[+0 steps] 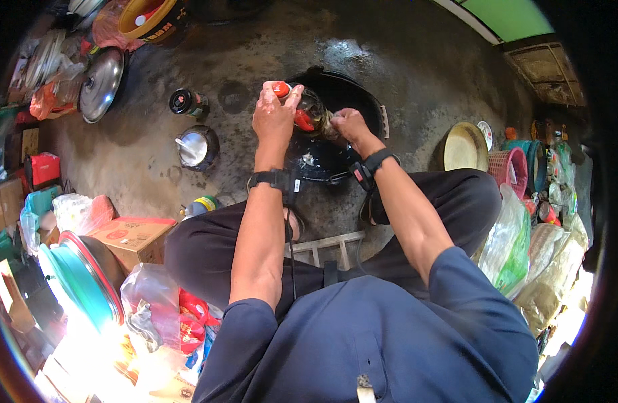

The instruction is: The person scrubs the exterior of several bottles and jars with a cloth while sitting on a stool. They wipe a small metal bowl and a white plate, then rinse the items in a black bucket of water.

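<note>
My left hand grips the top of a clear bottle or jar with a red cap; a red patch shows on its side. The vessel is tilted over a large black basin on the floor. My right hand, fingers closed, holds a wet, crumpled piece, perhaps a cloth, against the vessel's lower end. Its exact kind cannot be told. Dark water and small pale bits lie in the basin's near part.
Left of the basin stand a black-lidded jar and a round container with white contents. A bottle lies by my left knee. A metal pot lid leans at the left; a pale basin and pink basket stand right.
</note>
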{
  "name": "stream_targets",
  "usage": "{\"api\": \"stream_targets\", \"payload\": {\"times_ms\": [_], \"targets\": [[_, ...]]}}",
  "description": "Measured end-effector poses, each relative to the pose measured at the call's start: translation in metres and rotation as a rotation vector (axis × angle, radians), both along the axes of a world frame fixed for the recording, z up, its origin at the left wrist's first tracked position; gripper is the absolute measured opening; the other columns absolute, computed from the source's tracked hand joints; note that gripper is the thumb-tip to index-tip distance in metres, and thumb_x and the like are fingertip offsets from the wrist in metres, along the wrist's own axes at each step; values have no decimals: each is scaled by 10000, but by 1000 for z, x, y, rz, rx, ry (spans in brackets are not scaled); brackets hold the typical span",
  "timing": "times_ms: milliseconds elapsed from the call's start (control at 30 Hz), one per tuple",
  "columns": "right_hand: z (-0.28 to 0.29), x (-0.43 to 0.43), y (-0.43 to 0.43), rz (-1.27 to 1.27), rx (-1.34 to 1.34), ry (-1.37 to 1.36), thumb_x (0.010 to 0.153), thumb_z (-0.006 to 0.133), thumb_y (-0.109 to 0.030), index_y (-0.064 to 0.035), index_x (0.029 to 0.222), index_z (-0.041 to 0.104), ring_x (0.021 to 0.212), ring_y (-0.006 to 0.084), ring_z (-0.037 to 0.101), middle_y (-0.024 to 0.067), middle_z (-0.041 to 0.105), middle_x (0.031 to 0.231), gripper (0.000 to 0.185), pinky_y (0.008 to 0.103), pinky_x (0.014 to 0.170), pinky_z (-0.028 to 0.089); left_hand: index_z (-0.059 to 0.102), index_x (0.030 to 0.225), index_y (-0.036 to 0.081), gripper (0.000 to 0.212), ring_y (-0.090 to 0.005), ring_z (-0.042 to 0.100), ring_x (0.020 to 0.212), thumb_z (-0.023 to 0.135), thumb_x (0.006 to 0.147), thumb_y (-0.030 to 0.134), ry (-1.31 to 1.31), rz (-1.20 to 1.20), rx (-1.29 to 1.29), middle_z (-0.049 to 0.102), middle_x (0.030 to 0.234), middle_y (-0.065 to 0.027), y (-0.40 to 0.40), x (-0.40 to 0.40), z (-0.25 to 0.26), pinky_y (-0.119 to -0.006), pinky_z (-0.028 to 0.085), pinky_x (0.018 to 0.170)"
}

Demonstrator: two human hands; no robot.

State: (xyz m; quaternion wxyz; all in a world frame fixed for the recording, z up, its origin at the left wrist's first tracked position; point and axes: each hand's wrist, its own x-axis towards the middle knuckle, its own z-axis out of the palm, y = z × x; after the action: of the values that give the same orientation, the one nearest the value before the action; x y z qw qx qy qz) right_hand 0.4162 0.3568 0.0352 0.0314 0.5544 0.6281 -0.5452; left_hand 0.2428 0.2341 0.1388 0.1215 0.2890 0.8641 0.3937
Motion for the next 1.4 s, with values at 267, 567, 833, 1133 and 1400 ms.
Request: {"api": "stream_targets", "payload": {"times_ms": [267, 567, 833, 1133, 1400], "targets": [[58, -14, -28, -68, 403, 653, 977, 691, -125, -2, 1331, 706, 1041, 194, 741, 137, 787, 1130, 375, 334, 955, 579, 646, 1184, 57, 503, -448, 723, 1038, 808, 974, 485, 55, -59, -44, 733, 1151, -209, -4, 15, 3, -518, 575, 892], [6, -1, 0, 84, 557, -120, 916, 733, -303, -17, 1166, 716, 1107, 470, 736, 285, 771, 1139, 380, 535, 953, 587, 659, 1190, 72, 524, -464, 744, 995, 793, 958, 522, 212, -3, -76, 743, 1156, -211, 2, 21, -2, -557, 612, 835], [-76, 11, -70, -51, 233, 56, 877, 809, -180, 10, 1054, 765, 948, 254, 760, 142, 789, 985, 263, 406, 834, 603, 669, 1072, 28, 632, -480, 751, 970, 768, 936, 637, 137, 93, -215, 767, 1063, -234, -1, 11, -7, -591, 597, 839], [-61, 5, -33, -575, 333, -65, 890, 759, -191, -26, 1211, 740, 1066, 424, 776, 228, 802, 1087, 362, 470, 939, 607, 622, 1089, 70, 631, -459, 764, 974, 745, 938, 671, 172, 175, -332, 757, 1115, -175, -11, 12, 6, -580, 610, 817], [-9, -4, -51, -279, 463, -58, 868, 797, -212, -59, 1150, 650, 1030, 437, 738, 219, 752, 1084, 353, 516, 906, 595, 618, 1105, 87, 535, -463, 775, 915, 750, 962, 586, 115, 25, -348, 808, 942, -175, -8, 17, 24, -565, 603, 812]]}}
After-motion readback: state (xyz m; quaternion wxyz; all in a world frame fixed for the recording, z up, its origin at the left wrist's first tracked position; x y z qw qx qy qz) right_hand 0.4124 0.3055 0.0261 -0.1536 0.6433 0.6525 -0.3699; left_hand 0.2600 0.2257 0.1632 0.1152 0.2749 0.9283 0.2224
